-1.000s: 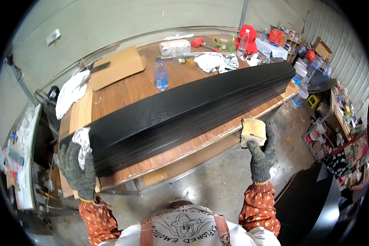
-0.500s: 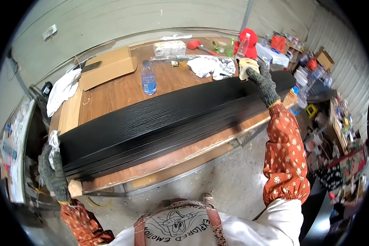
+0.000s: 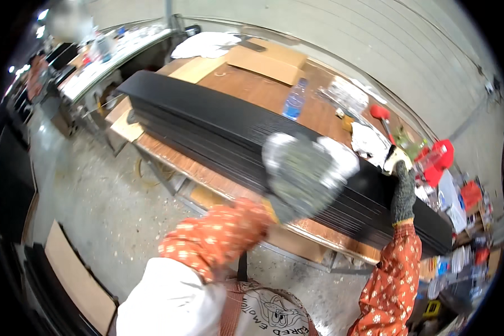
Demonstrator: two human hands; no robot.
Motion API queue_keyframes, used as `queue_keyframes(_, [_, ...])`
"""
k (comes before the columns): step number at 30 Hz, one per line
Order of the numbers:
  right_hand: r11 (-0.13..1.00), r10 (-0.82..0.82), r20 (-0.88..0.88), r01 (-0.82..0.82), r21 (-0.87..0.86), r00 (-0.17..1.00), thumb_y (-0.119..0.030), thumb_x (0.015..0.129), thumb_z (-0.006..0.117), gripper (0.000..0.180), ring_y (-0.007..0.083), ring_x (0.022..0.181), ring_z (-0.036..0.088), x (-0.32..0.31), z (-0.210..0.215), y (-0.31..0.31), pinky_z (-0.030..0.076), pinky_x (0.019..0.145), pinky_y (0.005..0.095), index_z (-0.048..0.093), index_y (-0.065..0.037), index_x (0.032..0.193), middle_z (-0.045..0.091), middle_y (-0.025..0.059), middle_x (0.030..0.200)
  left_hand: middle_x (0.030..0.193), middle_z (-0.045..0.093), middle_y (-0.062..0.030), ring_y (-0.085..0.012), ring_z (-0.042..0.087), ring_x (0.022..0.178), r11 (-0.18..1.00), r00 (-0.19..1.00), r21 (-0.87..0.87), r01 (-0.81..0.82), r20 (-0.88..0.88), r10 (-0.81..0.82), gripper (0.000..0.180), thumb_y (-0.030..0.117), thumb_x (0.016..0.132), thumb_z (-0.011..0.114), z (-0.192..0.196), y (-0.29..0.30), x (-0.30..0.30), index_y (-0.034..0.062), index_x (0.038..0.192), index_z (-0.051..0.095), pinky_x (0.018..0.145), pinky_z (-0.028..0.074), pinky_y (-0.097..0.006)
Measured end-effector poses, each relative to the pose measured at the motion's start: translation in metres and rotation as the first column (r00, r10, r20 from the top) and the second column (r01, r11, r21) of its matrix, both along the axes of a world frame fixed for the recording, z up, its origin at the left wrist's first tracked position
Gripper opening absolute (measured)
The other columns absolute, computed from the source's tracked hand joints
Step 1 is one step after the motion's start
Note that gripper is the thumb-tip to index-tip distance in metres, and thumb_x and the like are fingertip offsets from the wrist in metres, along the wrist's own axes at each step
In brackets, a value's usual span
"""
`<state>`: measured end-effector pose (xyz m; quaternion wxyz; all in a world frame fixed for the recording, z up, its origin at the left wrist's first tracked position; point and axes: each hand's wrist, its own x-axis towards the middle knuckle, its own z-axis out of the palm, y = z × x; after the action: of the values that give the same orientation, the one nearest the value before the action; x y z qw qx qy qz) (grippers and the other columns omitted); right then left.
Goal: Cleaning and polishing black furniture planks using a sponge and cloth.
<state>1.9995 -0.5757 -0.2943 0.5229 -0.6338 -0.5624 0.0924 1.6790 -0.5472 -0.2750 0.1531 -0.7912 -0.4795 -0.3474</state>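
A stack of long black boards [image 3: 207, 109] lies lengthwise on the wooden table, the top one showing a grained sheen. My left hand [image 3: 301, 182], in a dark grey knit glove, is over the middle of the stack and smeared by motion. White rag [image 3: 276, 150] shows at both sides of it and travels with it; the separate fingers cannot be made out. Toward the right end, at the stack's far edge, my right hand [image 3: 404, 187], gloved alike, is closed around a cream folded cloth [image 3: 396, 158].
Behind the stack are a water bottle [image 3: 295, 99], a cardboard sheet [image 3: 269, 60], a crumpled white cloth [image 3: 369, 140] and a red-headed mallet [image 3: 380, 112]. A red cap [image 3: 441, 162] is at the right. More boards [image 3: 67, 291] lean at lower left. A person [image 3: 47, 92] is at far left.
My left hand has swung with the white rag from the stack's left end to its middle. The view has turned left; my right hand still holds the cream cloth at the far edge.
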Motion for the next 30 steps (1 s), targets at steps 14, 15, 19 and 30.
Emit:
queue_keyframes(14, [0.997, 0.025, -0.223, -0.008, 0.077, 0.974, -0.04, 0.094, 0.055, 0.05, 0.019, 0.105, 0.054, -0.003, 0.002, 0.01, 0.04, 0.096, 0.0308, 0.054, 0.001, 0.122, 0.059, 0.0099, 0.115, 0.09, 0.063, -0.0075, -0.0282, 0.059, 0.091, 0.95, 0.989, 0.302, -0.079, 0.14, 0.038, 0.02, 0.027, 0.084, 0.061, 0.036, 0.077, -0.224, 0.0122, 0.098, 0.064, 0.092, 0.038, -0.046])
queue_keyframes(15, [1.0, 0.026, -0.153, -0.025, 0.013, 0.988, -0.03, 0.093, 0.058, 0.05, 0.0226, 0.111, 0.052, -0.013, 0.008, 0.009, 0.039, 0.098, 0.0334, 0.046, 0.001, 0.13, 0.055, 0.0115, 0.123, 0.09, 0.063, -0.0075, -0.0282, 0.059, 0.091, 0.953, 0.991, 0.296, -0.071, 0.129, 0.034, 0.02, 0.027, 0.084, 0.061, 0.032, 0.079, -0.222, 0.0122, 0.098, 0.064, 0.092, 0.038, -0.046])
queue_keyframes(19, [1.0, -0.029, -0.217, 0.028, -0.007, 0.976, -0.031, 0.093, 0.059, 0.051, 0.0205, 0.108, 0.053, -0.006, 0.008, 0.012, 0.04, 0.097, 0.0317, 0.047, 0.001, 0.13, 0.057, 0.0118, 0.119, 0.092, 0.064, -0.0007, -0.0182, 0.061, 0.087, 0.804, 0.997, 0.59, -0.078, 0.033, 0.073, 0.016, 0.013, 0.089, 0.053, 0.039, 0.035, -0.113, 0.0194, 0.101, 0.062, 0.09, 0.04, -0.04])
queue_keyframes(30, [0.999, -0.015, -0.215, 0.003, -0.053, 0.976, -0.028, 0.099, 0.047, 0.039, 0.0276, 0.114, 0.051, 0.004, 0.0, -0.002, 0.039, 0.099, 0.0342, 0.052, -0.004, 0.129, 0.05, 0.0184, 0.129, 0.114, 0.063, -0.0054, -0.0239, 0.059, 0.103, 0.972, 0.979, 0.121, 0.202, -0.066, -0.195, 0.034, 0.018, 0.086, 0.052, 0.074, 0.009, -0.124, 0.0218, 0.119, 0.06, 0.086, 0.044, -0.048])
